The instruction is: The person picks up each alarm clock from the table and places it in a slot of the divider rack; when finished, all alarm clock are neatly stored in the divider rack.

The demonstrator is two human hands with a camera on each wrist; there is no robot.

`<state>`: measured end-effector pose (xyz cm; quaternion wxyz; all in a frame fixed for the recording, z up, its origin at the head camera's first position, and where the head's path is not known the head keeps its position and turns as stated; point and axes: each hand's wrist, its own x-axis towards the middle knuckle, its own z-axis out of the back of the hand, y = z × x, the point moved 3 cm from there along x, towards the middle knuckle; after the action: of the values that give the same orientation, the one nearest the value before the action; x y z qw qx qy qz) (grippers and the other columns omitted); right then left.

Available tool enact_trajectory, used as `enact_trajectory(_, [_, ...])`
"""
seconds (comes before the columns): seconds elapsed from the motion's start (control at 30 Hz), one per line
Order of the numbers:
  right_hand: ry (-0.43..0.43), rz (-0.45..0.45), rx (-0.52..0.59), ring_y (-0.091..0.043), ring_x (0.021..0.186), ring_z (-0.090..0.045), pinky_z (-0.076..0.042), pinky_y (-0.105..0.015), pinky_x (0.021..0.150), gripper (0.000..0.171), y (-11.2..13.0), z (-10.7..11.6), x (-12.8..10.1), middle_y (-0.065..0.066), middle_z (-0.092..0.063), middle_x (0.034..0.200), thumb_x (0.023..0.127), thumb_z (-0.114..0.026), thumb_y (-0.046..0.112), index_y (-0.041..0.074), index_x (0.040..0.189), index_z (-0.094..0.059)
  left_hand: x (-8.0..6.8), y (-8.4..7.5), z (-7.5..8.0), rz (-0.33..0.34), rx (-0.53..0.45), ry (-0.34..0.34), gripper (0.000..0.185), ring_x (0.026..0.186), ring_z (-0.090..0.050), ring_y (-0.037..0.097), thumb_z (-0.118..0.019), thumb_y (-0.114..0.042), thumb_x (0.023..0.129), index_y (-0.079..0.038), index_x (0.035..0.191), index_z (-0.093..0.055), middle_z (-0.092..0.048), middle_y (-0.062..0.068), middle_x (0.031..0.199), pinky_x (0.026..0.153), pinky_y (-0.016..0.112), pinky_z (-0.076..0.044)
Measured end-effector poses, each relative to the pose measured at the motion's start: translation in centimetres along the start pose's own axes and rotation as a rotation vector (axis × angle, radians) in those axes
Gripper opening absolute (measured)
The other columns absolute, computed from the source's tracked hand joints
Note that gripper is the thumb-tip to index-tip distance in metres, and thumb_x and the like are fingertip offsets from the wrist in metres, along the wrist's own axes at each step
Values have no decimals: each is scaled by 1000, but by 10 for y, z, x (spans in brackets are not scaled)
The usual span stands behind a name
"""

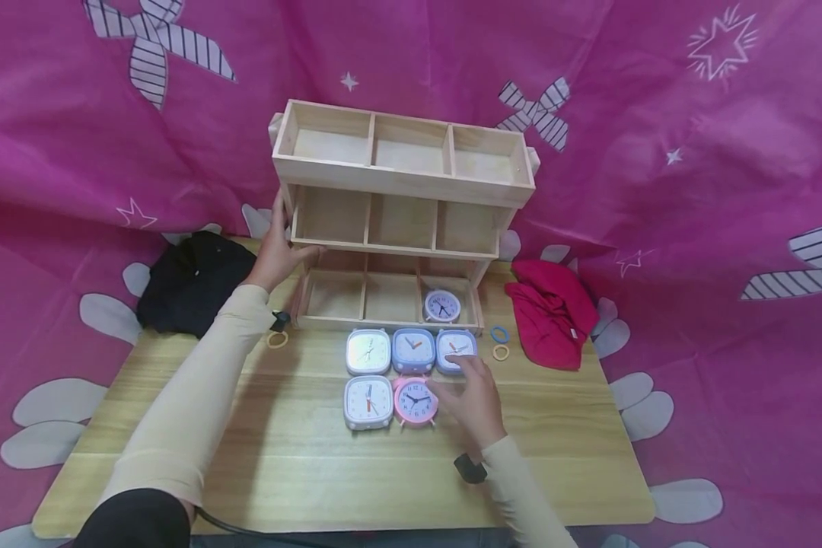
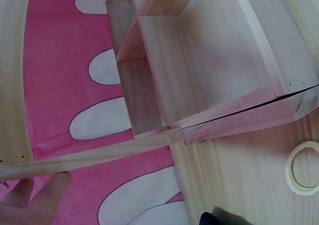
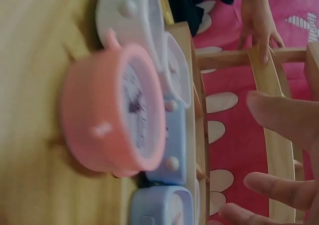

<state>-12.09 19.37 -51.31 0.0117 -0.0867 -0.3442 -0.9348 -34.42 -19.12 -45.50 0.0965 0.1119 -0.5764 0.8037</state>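
A three-tier wooden organizer box (image 1: pixel 404 179) stands opened out at the back of the table. My left hand (image 1: pixel 278 251) grips its left side at the middle tier, thumb at the front and fingers along the side; two fingertips (image 2: pixel 55 185) meet a wooden bar in the left wrist view. My right hand (image 1: pixel 476 403) holds nothing, its fingers spread beside the pink round alarm clock (image 3: pixel 94 115) and overlapping the blue clock (image 1: pixel 456 342) in the head view. Another blue clock (image 1: pixel 413 348) and two white clocks (image 1: pixel 367 352) complete the cluster.
A lilac round clock (image 1: pixel 441 306) sits in the bottom tier's right compartment. Black cloth (image 1: pixel 192 285) lies left of the box, red cloth (image 1: pixel 555 316) right. Small rings lie on both sides, including a blue ring (image 1: pixel 499 334) and a yellow ring (image 1: pixel 277 340).
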Motion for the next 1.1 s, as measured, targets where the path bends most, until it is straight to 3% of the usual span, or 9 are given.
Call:
enact_trajectory(0.27, [158,-60,55,-38,134,-59,-52,-60,112,79,-7,-12,-37,-13,-61,146,76,-98,31,14,145,-64,-3,1,0,9,7,5,134,164,-23,39,-87,1,85,-42,171,8,-15,12,180,125,69,-33])
enact_trajectory(0.5, [228,-89,93,-27,135,-56,-50,-60,114,76,-14,-30,-52,-1,-58,146,75,-96,22,27,144,-65,-4,-1,1,11,1,10,135,164,-22,39,-87,2,86,-41,171,9,-14,11,180,126,69,-32])
enact_trajectory(0.77, [213,-73,65,-36,135,-59,-50,-62,114,87,-12,-47,-53,-12,-58,149,75,-95,24,18,153,-56,-1,1,1,-7,8,6,135,164,-23,39,-87,1,85,-40,171,8,-15,12,180,125,68,-34])
enact_trajectory(1.1, [161,-36,69,-32,124,-63,-55,-56,107,85,-19,-66,-49,-13,-60,143,77,-95,28,16,153,-57,-2,2,1,13,9,14,133,163,-24,40,-88,-4,86,-41,171,8,-17,14,179,125,70,-34])
